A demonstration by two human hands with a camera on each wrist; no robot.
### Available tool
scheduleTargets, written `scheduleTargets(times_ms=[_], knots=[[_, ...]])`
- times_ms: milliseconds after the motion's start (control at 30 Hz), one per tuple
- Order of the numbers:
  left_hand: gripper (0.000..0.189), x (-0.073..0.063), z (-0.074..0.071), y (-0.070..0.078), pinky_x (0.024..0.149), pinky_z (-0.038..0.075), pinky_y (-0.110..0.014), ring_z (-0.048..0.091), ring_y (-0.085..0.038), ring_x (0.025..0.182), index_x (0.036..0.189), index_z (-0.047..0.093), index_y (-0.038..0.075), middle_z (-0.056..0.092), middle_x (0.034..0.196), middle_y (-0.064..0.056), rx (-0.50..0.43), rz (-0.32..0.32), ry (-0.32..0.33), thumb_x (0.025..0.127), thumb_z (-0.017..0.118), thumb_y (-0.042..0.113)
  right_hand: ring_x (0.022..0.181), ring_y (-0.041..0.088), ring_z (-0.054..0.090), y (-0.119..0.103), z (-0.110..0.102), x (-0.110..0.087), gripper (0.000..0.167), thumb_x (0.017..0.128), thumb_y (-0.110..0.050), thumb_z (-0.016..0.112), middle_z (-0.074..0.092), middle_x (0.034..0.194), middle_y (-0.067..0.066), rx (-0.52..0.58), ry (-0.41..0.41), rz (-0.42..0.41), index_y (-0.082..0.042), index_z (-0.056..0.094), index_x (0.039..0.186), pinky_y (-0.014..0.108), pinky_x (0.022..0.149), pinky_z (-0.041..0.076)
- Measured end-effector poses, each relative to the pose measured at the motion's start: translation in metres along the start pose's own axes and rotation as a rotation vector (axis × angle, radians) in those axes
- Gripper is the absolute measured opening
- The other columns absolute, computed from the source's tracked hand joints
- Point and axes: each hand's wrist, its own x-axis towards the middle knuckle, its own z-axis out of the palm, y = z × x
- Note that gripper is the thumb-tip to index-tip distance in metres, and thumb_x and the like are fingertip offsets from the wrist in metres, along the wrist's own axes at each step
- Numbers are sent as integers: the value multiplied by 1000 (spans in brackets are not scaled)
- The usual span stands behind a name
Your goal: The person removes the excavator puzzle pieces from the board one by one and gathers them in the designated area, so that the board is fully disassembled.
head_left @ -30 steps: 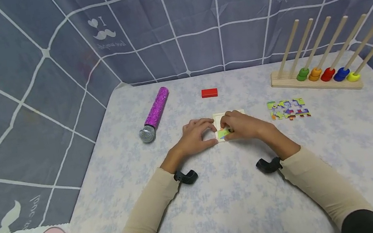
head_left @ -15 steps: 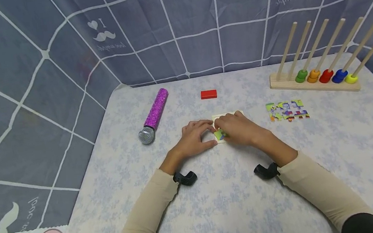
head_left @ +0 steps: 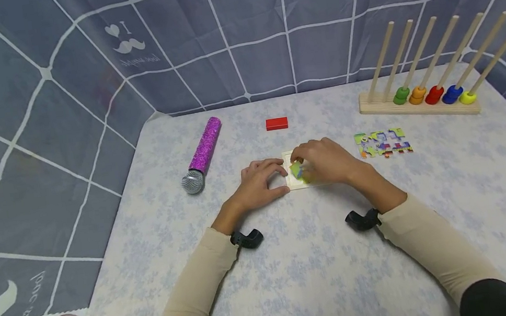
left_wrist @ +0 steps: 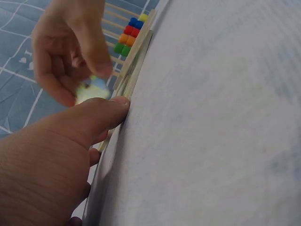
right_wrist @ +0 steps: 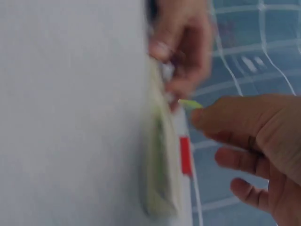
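Observation:
A jigsaw piece (head_left: 295,169), green with a bit of blue, is pinched between the thumb and fingers of my right hand (head_left: 327,162). In the left wrist view the piece (left_wrist: 94,92) looks tilted and raised off the shallow wooden puzzle tray (head_left: 296,185). My left hand (head_left: 258,184) holds the tray's left side, its thumb at the near corner and a fingertip at the far one. The right wrist view is blurred, but the thin edge of the piece (right_wrist: 189,103) shows at my right fingertips. My right hand hides much of the tray.
Several loose puzzle pieces (head_left: 383,143) lie to the right. Behind them stands a wooden peg rack (head_left: 422,105) with coloured beads. A red block (head_left: 276,123) lies beyond the tray, and a purple glittery microphone (head_left: 204,148) to the left. A grey curtain (head_left: 260,62) borders the table.
The piece lay low in the tray's near left part a second ago. My right hand has turned it and lifted it clear. The left hand keeps its place at the tray.

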Motion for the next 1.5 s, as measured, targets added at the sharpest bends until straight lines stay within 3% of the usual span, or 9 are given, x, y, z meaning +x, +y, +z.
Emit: scheduleTargets(times_ms=[133,267,367,433,533,700,967,1333,1500], knots=[[32,-2,-2,-2,100,26,-54,39,-29,130,117,64,24,47,151,2,1,-15,5,92,75,41,90,22,63,21,-22,-18,33,88,-9,78,70,105,6,101,33,92,-6,70,120,42,75,48],[32,-4,-8,-3,101,25,-52,38,-28,130,116,64,24,47,152,2,-1,-33,15,91,76,40,91,28,59,48,-35,-54,32,87,-4,78,67,106,11,179,135,145,-3,70,118,43,73,47],[32,-4,-12,-5,100,25,-52,38,-28,129,117,64,24,46,152,2,3,-34,20,92,75,40,85,28,55,66,-37,-81,33,83,-1,81,62,99,12,233,220,162,-3,71,114,35,70,45],[32,-2,-14,-7,100,24,-52,38,-29,130,117,64,24,47,152,2,4,-31,31,91,76,40,82,26,51,75,-37,-94,32,82,0,83,58,93,10,263,240,203,-3,72,112,30,69,41],[32,0,-15,-8,99,25,-53,38,-29,130,116,64,24,47,151,2,0,-26,44,91,76,40,80,24,45,84,-38,-107,32,83,-3,83,55,90,8,289,205,275,-3,71,113,27,67,36],[31,1,-12,-8,98,25,-52,39,-29,129,115,64,24,48,151,2,-16,-23,44,91,76,40,77,20,45,93,-34,-116,32,87,-12,82,56,89,5,313,105,332,0,71,115,27,65,36],[32,-4,-7,-5,98,26,-53,39,-30,129,115,65,23,48,150,1,-14,-32,35,90,77,39,72,14,46,97,-21,-122,31,89,-10,79,56,87,3,354,47,340,1,71,117,27,63,38],[31,0,-3,-4,99,25,-54,39,-30,129,115,65,23,48,150,0,-23,-7,21,91,77,39,74,17,46,95,-17,-129,30,89,-12,80,55,86,2,298,52,357,-1,69,115,29,64,38],[31,2,1,-3,99,26,-53,39,-29,129,115,64,24,48,150,1,-23,-6,2,91,76,39,77,16,52,86,-21,-128,28,91,-12,78,59,88,-1,259,117,284,-1,70,115,29,67,43]])
